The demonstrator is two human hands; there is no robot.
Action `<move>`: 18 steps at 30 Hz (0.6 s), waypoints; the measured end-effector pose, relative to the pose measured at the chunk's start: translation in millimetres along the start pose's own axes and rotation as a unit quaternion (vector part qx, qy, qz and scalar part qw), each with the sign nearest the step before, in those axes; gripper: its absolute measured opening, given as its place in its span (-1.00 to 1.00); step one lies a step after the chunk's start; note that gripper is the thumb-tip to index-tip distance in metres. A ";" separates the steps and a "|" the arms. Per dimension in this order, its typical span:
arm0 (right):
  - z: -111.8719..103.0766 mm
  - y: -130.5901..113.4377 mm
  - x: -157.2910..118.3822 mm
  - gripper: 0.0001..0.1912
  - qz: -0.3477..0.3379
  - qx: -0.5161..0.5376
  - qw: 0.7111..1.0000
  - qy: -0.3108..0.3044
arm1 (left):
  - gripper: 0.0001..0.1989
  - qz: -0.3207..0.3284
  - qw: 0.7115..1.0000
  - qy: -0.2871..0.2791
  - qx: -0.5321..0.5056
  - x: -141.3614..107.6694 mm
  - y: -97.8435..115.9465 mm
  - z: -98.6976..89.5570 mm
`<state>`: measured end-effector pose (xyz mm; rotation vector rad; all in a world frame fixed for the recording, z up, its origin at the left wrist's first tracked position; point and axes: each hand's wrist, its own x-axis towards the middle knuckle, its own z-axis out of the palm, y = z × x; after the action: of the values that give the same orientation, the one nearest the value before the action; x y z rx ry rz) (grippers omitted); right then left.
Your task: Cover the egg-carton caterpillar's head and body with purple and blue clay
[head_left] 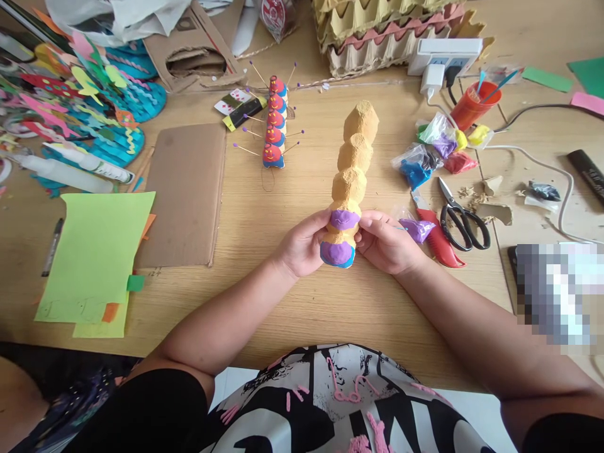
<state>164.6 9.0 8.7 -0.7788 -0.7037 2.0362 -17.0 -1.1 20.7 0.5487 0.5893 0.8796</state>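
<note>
A strip of egg-carton cups (353,154), coloured yellow-orange, is held up over the table between my two hands. Purple clay covers the fronts of its two nearest cups, and blue clay edges the lowest one. My left hand (306,246) grips the strip's left side, thumb near the second cup. On the other side my right hand (387,244) pinches it at the same cup, fingers partly hidden behind. Just right of that hand lies a bag of purple clay (418,230). Farther off stands a finished-looking red and blue caterpillar (274,123) with purple-tipped sticks.
Black scissors (465,220) and a red utility knife (441,239) lie at right, below bagged clay (415,170). A red cup (474,107) stands near a power strip (443,55). Cardboard (182,195) and yellow-green paper (94,251) lie left; egg trays (391,38) are stacked behind.
</note>
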 end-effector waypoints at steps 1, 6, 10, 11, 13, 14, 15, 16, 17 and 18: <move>-0.3 0.3 0.1 -0.64 -0.003 0.000 1.000 0.000 | -0.64 0.003 1.000 -0.005 0.000 0.2 -0.3 0.1; -1.8 1.4 0.9 -0.63 -0.019 -0.013 1.000 0.002 | -0.65 0.009 1.000 -0.001 0.008 0.2 -1.1 0.7; -0.9 1.2 0.6 -0.63 -0.024 -0.009 0.999 0.022 | -0.62 0.008 0.999 0.015 0.031 -0.5 -3.1 -1.1; -0.5 1.0 0.4 -0.63 -0.026 -0.008 0.999 0.026 | -0.62 0.011 0.999 0.011 0.033 -0.6 -3.8 -1.7; 0.7 0.4 -0.1 -0.63 -0.026 -0.006 0.999 0.033 | -0.61 0.015 0.999 0.006 0.035 -0.8 -4.8 -2.3; 1.3 0.1 -0.2 -0.63 -0.025 -0.006 0.999 0.035 | -0.62 0.016 0.999 0.009 0.035 -0.9 -5.0 -2.2; 1.9 -0.3 -0.3 -0.63 -0.025 -0.006 0.999 0.037 | -0.63 0.016 0.999 0.014 0.033 -0.9 -5.0 -1.7; 2.5 -0.6 -0.4 -0.64 -0.024 -0.007 0.999 0.036 | -0.64 0.015 0.999 0.019 0.030 -0.9 -4.7 -1.0; 3.1 -0.8 -0.4 -0.64 -0.022 -0.007 0.999 0.031 | -0.66 0.015 0.999 0.022 0.025 -0.9 -4.2 -0.1; 3.7 -1.1 -0.4 -0.64 -0.020 -0.006 0.999 0.024 | -0.66 0.014 1.000 0.020 0.018 -0.9 -3.5 0.7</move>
<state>162.6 8.5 12.0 -0.8125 -0.7002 1.9720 -15.1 -3.8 19.1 0.5729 0.6368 0.9096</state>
